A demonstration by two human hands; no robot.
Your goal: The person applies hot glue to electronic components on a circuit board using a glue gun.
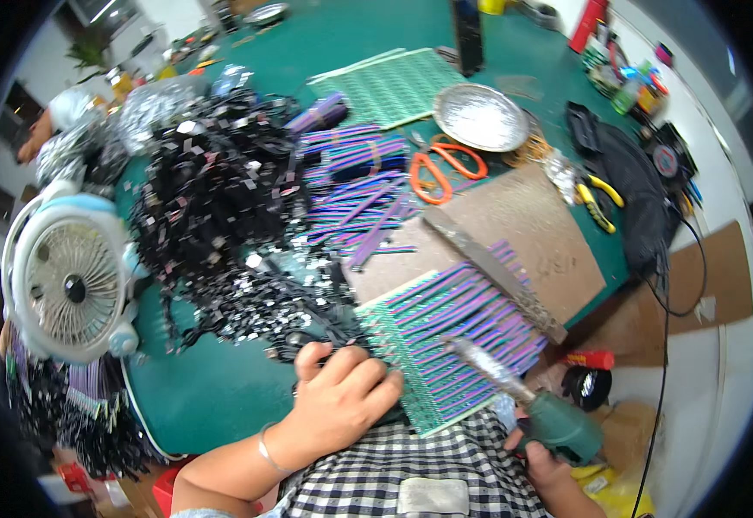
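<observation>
My left hand point(342, 399) is curled over black wires point(294, 347) at the left edge of a green board panel point(420, 399); its fingertips are partly hidden. Rows of purple and blue strips point(463, 332) lie across that panel. In my right hand point(539, 462) is a green heat gun point(566, 427), gripped by its body. Its metal nozzle point(489, 363) points up and left over the strips. A long flat metal bar point(493, 272) rests across the panel's upper right part, on a brown board point(566, 233).
A big heap of black wires with shiny ends point(221, 181) covers the table's left side, beside a white fan point(74, 281). Beyond are bundled purple strips point(355, 203), orange scissors point(437, 173), a metal bowl point(480, 116), and yellow-handled pliers point(599, 203). A black cord point(663, 380) hangs at right.
</observation>
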